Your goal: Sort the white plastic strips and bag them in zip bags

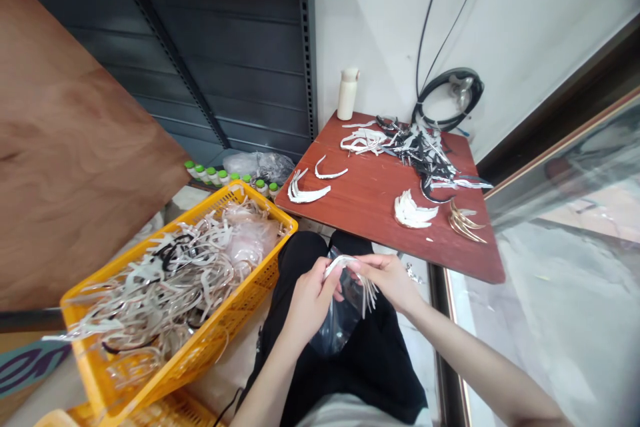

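Over the lap, my left hand (317, 297) and my right hand (387, 275) both grip a bundle of thin, curved white strips (369, 295). The strips arch up between the fingers, and their loose ends fan downward below my right hand. Both hands are closed, thumbs on top. Beneath them a clear plastic bag (336, 332) lies across the black trousers; whether the strips touch it I cannot tell. On the red-brown table (365, 193) ahead rest a stack of white curved strips (415, 210), a smaller stack (306, 190) and some gold curved strips (465, 221).
At the left stands a yellow crate (175, 373) heaped with tangled white, clear and black strips. A cream bottle (348, 95) and a black-and-white strip pile (423, 150) occupy the table's back. Several green-capped bottles (223, 177) line the floor. A coiled black cable (475, 103) hangs by the wall.
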Action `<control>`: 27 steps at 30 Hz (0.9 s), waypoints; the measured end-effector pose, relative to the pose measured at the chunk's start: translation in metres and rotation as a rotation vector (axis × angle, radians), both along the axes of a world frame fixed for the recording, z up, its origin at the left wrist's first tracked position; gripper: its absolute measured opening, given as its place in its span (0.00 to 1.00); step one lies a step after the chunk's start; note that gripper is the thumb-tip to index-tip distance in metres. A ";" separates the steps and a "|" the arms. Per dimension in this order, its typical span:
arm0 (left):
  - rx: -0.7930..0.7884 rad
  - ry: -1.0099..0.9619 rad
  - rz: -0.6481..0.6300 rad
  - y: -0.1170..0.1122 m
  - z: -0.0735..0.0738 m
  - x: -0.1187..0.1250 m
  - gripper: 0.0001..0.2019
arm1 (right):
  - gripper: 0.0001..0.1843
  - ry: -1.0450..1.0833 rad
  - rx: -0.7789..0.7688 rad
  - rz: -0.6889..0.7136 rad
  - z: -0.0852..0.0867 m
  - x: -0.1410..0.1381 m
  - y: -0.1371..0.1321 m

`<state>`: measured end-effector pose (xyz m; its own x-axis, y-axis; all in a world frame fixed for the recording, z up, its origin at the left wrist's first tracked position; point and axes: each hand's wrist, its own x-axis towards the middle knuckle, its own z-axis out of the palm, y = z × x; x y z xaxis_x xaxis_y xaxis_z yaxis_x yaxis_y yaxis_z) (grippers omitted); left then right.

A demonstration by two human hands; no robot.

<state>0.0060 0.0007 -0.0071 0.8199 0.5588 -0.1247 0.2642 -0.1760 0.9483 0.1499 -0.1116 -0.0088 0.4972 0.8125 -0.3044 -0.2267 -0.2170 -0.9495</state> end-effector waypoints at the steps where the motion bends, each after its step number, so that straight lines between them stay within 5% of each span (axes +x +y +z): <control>1: -0.015 -0.005 0.017 -0.001 -0.001 0.001 0.14 | 0.22 0.079 0.000 -0.032 -0.002 -0.003 -0.001; 6: -0.001 0.000 0.061 -0.004 -0.004 0.004 0.14 | 0.25 0.346 0.061 -0.170 -0.013 -0.016 -0.002; 12: 0.172 0.114 0.049 -0.001 -0.008 0.007 0.15 | 0.21 0.216 0.091 -0.235 -0.024 -0.015 0.000; 17: 0.302 0.178 -0.074 0.007 -0.005 0.005 0.15 | 0.22 -0.169 0.084 0.081 -0.014 0.006 -0.002; 22: 0.231 0.157 -0.174 0.010 -0.001 0.002 0.15 | 0.24 -0.581 0.142 0.413 0.015 0.022 0.001; 27: 0.063 0.090 -0.189 0.014 -0.007 0.000 0.17 | 0.18 -0.575 0.211 0.588 0.024 0.032 0.012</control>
